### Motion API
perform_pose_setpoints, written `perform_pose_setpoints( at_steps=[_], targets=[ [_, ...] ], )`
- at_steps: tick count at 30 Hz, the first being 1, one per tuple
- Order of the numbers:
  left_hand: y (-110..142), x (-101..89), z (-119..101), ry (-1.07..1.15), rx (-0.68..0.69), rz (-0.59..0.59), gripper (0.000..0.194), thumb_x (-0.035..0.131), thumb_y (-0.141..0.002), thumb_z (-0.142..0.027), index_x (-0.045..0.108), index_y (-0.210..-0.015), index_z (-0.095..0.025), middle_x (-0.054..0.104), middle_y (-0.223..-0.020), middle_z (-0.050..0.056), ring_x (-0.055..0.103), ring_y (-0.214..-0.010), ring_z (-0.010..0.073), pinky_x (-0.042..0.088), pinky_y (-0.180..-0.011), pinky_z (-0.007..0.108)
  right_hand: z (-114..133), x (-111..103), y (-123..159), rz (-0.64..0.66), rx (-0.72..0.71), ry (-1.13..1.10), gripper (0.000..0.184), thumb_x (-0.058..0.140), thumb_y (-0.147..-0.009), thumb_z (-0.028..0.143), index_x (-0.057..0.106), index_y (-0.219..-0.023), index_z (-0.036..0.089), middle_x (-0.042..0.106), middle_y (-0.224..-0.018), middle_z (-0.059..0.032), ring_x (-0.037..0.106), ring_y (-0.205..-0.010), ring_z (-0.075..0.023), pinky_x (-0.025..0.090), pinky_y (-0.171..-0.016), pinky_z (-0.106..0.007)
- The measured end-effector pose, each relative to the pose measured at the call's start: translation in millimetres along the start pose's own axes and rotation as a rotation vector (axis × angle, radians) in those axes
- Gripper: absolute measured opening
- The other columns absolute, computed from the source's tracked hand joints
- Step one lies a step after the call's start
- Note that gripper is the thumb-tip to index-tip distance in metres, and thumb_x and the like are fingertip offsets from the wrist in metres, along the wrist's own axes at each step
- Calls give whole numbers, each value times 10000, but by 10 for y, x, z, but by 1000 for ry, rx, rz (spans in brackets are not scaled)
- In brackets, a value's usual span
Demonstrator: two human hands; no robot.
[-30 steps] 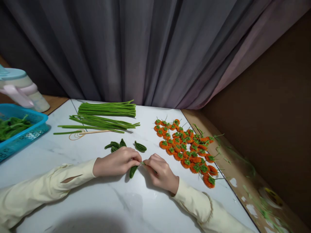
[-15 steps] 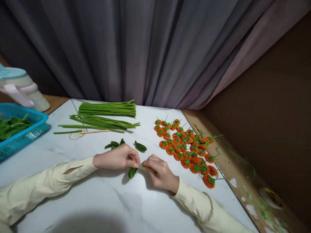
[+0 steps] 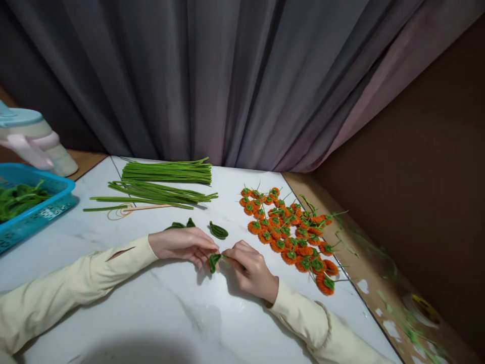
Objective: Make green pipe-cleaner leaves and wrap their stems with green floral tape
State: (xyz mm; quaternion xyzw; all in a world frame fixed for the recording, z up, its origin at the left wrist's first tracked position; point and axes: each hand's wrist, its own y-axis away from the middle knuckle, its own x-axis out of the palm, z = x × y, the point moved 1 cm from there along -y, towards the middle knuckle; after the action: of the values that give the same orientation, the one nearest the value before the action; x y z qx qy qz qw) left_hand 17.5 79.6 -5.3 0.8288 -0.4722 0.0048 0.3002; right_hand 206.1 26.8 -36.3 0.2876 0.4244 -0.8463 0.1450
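Note:
A small dark green pipe-cleaner leaf [image 3: 214,262] is held up just over the white table. My right hand [image 3: 250,268] pinches it by its thin stem, fingers curled tight. Close against the leaf's left side is my left hand [image 3: 187,245], its fingers stretched out and spread; whether they touch the leaf I cannot tell. Beyond the hands lies a loose dark green leaf [image 3: 219,230]. More dark green leaves [image 3: 190,223] rest behind my left hand, partly covered by it.
Green pipe cleaners [image 3: 166,172] lie in bundles at the back, near a thin stick [image 3: 147,207] with a rubber band [image 3: 120,212]. Orange flower-like pieces [image 3: 290,255] spread on the right. A blue basket [image 3: 56,202] and a cup [image 3: 34,136] stand left; tape [image 3: 422,309] lies far right.
My left fingers have loosened from the leaf's stem and opened out. The leaf has tilted up and turned between the hands, while my right hand keeps its pinch.

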Motion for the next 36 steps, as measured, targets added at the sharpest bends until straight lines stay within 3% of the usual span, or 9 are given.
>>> perform_pose_setpoints(
  at_steps=[4,8,11,13,16,18,20,29,36],
  targets=[
    [-26,-8,49,25,17,90,290,633,-786,-403,657,-784,-114,663,-772,62,565,-640,115,405,-605,219,-9,5,13,-22,21,30,188,400,-847,80,561,-914,150,531,-634,-46,470,-590,-163,408,-575,-299],
    [-48,-15,68,-54,166,-80,259,700,-722,-363,654,-810,-124,609,-714,7,505,-612,95,380,-594,211,4,-4,-3,-39,75,13,182,406,-859,96,578,-887,148,528,-614,-37,465,-573,-153,409,-567,-285],
    [-45,-15,76,-262,286,-199,244,672,-743,-352,639,-859,-141,608,-764,10,521,-687,123,402,-644,234,4,-7,-13,-33,204,-74,141,451,-867,156,592,-871,163,583,-663,-48,514,-608,-150,433,-587,-270],
    [-44,-19,97,-501,429,-294,212,626,-789,-351,634,-864,-153,608,-799,23,528,-746,150,416,-694,268,-11,0,-14,1,372,-234,98,503,-861,208,587,-897,173,627,-702,-46,557,-619,-144,450,-593,-258],
    [-52,-22,160,-875,797,-450,139,544,-873,-278,621,-898,-165,620,-857,47,533,-867,185,394,-815,333,-32,21,-14,60,640,-586,189,587,-830,277,545,-984,175,645,-673,-18,593,-590,-138,458,-579,-246],
    [-66,-20,221,-1038,1000,-508,116,490,-908,-200,594,-944,-163,625,-889,63,539,-912,189,377,-852,353,-35,26,-23,56,743,-773,297,640,-797,310,501,-1024,180,630,-639,8,592,-572,-133,448,-568,-240],
    [-81,-21,273,-1144,1090,-553,125,458,-919,-151,567,-980,-159,617,-901,74,547,-899,181,386,-834,347,-33,23,-37,23,790,-881,358,678,-770,333,463,-1021,192,618,-630,26,583,-567,-123,433,-566,-231],
    [-64,-1,307,-1483,1162,-688,181,390,-921,-113,548,-1004,-141,618,-822,76,546,-763,169,358,-792,365,-66,14,-105,53,856,-866,317,666,-758,434,533,-761,145,583,-539,13,460,-454,-81,327,-474,-212],
    [-68,4,324,-1405,1177,-719,112,431,-925,-140,483,-1023,-148,653,-831,58,581,-763,158,341,-814,354,-59,31,-79,29,857,-800,323,670,-741,447,594,-712,134,560,-522,12,449,-457,-86,338,-478,-224]
  ],
)
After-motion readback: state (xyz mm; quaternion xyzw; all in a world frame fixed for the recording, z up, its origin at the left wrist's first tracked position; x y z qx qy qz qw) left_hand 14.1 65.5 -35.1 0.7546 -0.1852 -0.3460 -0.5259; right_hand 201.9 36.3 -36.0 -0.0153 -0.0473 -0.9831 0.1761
